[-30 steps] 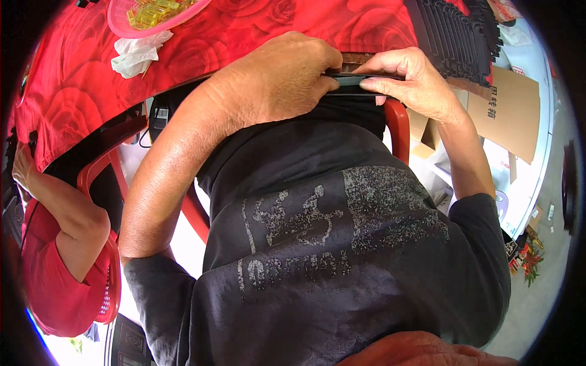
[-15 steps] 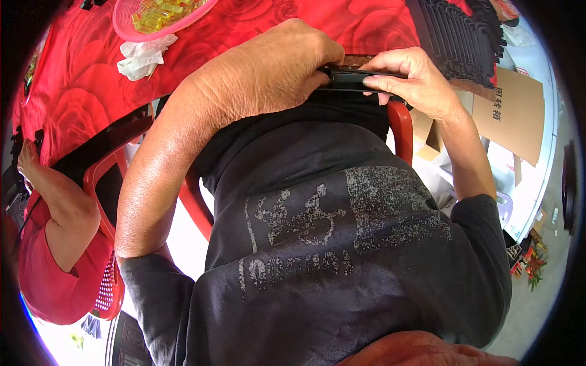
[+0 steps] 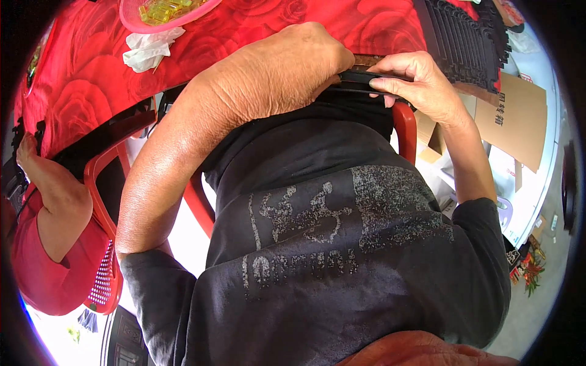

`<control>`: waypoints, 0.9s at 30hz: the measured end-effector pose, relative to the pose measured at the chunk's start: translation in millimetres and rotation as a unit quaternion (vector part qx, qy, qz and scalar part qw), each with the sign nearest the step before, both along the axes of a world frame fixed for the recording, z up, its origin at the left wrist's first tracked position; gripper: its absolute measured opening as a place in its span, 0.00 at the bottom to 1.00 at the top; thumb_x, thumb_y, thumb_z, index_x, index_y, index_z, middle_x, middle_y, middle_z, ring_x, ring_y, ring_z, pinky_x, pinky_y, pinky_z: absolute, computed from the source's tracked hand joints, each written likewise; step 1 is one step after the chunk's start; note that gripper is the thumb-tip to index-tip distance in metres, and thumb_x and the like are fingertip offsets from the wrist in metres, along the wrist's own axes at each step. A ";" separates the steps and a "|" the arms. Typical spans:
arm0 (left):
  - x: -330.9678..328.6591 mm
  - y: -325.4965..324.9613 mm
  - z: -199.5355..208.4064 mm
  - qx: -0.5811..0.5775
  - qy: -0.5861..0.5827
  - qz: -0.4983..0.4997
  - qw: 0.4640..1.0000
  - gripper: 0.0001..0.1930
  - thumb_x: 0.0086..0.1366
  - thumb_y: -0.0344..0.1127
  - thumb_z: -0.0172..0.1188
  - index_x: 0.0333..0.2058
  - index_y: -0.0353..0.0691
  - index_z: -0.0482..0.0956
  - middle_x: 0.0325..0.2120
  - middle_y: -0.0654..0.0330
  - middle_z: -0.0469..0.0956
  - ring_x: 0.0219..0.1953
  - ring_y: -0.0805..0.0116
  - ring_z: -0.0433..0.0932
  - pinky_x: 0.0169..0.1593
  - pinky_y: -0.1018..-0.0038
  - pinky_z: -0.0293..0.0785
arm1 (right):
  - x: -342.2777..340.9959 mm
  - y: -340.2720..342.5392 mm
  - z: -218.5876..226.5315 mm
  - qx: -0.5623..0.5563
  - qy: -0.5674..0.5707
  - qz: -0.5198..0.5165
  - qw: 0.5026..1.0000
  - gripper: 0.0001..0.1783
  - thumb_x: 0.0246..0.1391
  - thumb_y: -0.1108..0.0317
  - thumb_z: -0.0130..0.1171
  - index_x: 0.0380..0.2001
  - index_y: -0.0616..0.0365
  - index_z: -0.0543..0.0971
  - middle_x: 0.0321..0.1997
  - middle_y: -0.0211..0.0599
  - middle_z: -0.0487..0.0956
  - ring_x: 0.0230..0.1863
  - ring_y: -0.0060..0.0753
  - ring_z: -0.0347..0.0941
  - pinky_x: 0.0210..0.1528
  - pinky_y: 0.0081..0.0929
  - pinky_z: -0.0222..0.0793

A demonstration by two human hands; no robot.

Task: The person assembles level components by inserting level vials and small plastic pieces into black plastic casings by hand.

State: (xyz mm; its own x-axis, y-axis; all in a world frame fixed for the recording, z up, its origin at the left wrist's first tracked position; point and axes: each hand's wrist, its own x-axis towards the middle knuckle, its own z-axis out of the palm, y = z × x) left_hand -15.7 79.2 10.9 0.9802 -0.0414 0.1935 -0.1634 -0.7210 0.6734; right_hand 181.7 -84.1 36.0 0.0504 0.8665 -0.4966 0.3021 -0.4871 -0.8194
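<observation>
Between my hands, close to the table's near edge, is a long, narrow black plastic piece (image 3: 355,77) with a slot-like recess along it. My left hand (image 3: 308,64) is closed round its left end; the back of the hand hides most of the fingers. My right hand (image 3: 421,82) pinches the right part, thumb on the near side and fingers beyond and beneath. Just past my right hand, a row of similar-looking black pieces (image 3: 464,52) lies packed side by side on the table.
A pink basket (image 3: 135,24) of clear yellow pieces stands on the red rose-patterned tablecloth (image 3: 79,107), with a crumpled white tissue (image 3: 149,50) beside it. At right are an opened cardboard box (image 3: 516,122) and a red chair arm (image 3: 405,131). Another person in red (image 3: 46,262) sits at left.
My left hand has shifted slightly right along the black piece, and its thumb is now more hidden. My right hand keeps its pinch. The whole view has shifted a little.
</observation>
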 end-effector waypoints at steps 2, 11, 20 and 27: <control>-0.2 -1.7 1.0 -0.004 -0.003 0.009 1.000 0.09 0.56 0.26 0.63 0.36 0.31 0.79 0.29 0.46 0.80 0.35 0.47 0.80 0.40 0.60 0.76 | 0.6 -2.0 -3.8 0.028 -0.003 -0.006 1.000 0.11 0.58 0.69 0.63 0.42 0.64 0.83 0.29 0.31 0.82 0.22 0.15 0.74 0.27 0.15 0.70; -0.5 -5.7 3.6 0.047 -0.004 0.028 0.998 0.06 0.55 0.26 0.62 0.33 0.33 0.78 0.27 0.47 0.79 0.33 0.47 0.80 0.37 0.59 0.76 | -8.3 -5.1 0.5 0.082 -0.091 0.003 0.992 0.11 0.56 0.68 0.66 0.41 0.62 0.83 0.28 0.30 0.82 0.23 0.15 0.74 0.27 0.15 0.71; 0.4 -1.0 -0.3 -0.045 0.033 0.030 0.998 0.11 0.57 0.28 0.62 0.39 0.33 0.80 0.30 0.46 0.80 0.35 0.47 0.80 0.42 0.61 0.76 | -10.9 -5.6 2.0 0.070 -0.098 -0.005 0.993 0.11 0.55 0.68 0.66 0.41 0.62 0.84 0.29 0.31 0.83 0.25 0.15 0.74 0.28 0.16 0.72; 2.9 -0.2 -5.9 -0.077 0.067 0.013 0.995 0.10 0.62 0.32 0.60 0.40 0.33 0.80 0.30 0.46 0.80 0.36 0.48 0.80 0.42 0.62 0.75 | -13.0 -4.4 3.0 0.061 -0.104 -0.004 0.993 0.12 0.55 0.68 0.66 0.41 0.61 0.84 0.29 0.31 0.83 0.25 0.16 0.74 0.28 0.16 0.72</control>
